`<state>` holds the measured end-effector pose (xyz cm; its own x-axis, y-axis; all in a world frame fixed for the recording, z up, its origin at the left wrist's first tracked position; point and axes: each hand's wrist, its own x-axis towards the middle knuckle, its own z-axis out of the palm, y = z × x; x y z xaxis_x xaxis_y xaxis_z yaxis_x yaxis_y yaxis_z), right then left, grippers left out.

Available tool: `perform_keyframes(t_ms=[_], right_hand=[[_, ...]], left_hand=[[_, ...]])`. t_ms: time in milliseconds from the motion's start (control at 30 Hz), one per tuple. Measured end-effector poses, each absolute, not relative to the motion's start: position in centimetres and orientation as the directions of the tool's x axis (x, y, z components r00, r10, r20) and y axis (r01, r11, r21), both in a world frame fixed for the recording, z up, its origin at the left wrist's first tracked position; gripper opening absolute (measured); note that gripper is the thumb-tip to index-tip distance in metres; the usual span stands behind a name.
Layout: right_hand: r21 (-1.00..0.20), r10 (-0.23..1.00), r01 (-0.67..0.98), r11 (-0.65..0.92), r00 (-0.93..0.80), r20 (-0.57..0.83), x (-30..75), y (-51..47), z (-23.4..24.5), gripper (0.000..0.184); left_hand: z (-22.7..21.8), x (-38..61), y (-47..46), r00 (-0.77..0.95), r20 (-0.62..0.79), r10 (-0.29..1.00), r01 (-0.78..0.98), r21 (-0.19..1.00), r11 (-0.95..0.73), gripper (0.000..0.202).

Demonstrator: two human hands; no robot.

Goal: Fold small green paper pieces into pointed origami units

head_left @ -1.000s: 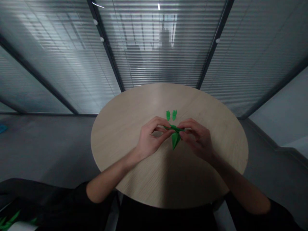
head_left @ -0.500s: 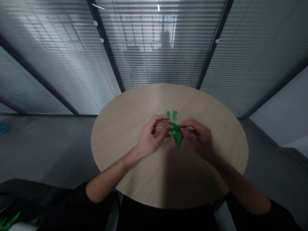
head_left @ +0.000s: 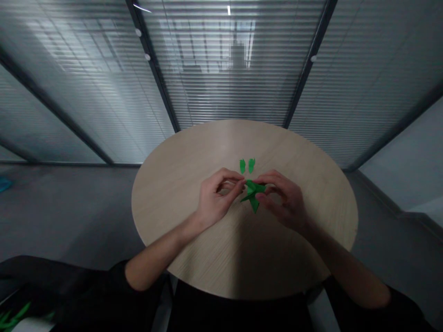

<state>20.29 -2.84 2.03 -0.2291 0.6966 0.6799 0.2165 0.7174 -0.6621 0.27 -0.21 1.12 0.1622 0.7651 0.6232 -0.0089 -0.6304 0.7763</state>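
Observation:
Between my hands, over the middle of the table, is a green origami piece (head_left: 254, 189) of folded paper with several pointed flaps; one point hangs down toward me. My left hand (head_left: 218, 196) pinches its left edge between thumb and forefinger. On the other side, my right hand (head_left: 285, 196) grips the right part with thumb and fingers, which cover some of the folds. Just beyond the fingertips, two small green pieces lie side by side on the tabletop, a left green piece (head_left: 242, 165) and a right green piece (head_left: 251, 165).
A round wood-grain table (head_left: 173, 170) stands before me. Behind it rises a glass partition with blinds (head_left: 221, 92) and dark frames. At lower left are green strips (head_left: 15, 318) beside a white object (head_left: 32, 325). A blue item (head_left: 4, 184) lies on the floor far left.
The origami piece has turned in my hands, so its flaps now spread differently and one points down-left. My left fingertips have shifted slightly down, uncovering more of the left small green piece.

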Motion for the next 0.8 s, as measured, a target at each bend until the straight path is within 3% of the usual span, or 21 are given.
perform_keyframes(t_ms=[167, 467, 800], right_hand=[[-0.622, 0.669, 0.248, 0.743, -0.271, 0.692, 20.11, -2.78, 1.79, 0.041], [-0.616, 0.673, 0.287, 0.733, -0.175, 0.719, 19.65, -2.69, 1.66, 0.019], [-0.667, 0.722, 0.330, 0.668, -0.074, 0.688, 19.56, -2.85, 1.77, 0.011]], left_hand=[[1.09, 0.40, -0.32, 0.123, 0.675, 0.727, 0.002, 0.733, -0.681, 0.008], [1.26, 0.47, -0.79, 0.152, 0.701, 0.697, 0.047, 0.699, -0.714, 0.009], [0.83, 0.58, -0.88, 0.182, 0.636, 0.750, -0.026, 0.765, -0.643, 0.019]])
